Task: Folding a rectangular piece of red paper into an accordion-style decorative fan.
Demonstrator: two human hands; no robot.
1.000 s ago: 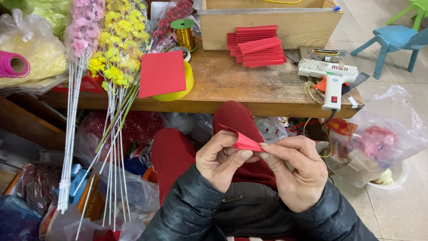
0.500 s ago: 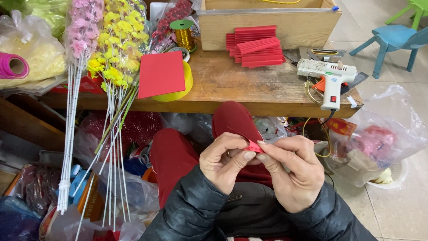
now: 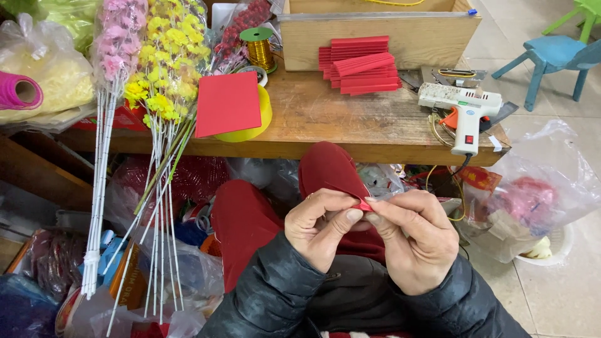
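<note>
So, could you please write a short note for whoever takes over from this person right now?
Left hand and right hand: both pinch one small red paper piece between the fingertips, over the lap; only a sliver shows.
On the wooden table: stack of red paper strips, red sheet on a yellow disc, white glue gun, gold wire spool.
Done: piece pressed small.
Left: the stack lies untouched.

Clear plastic bag [image 3: 538, 200], right, floor
</note>
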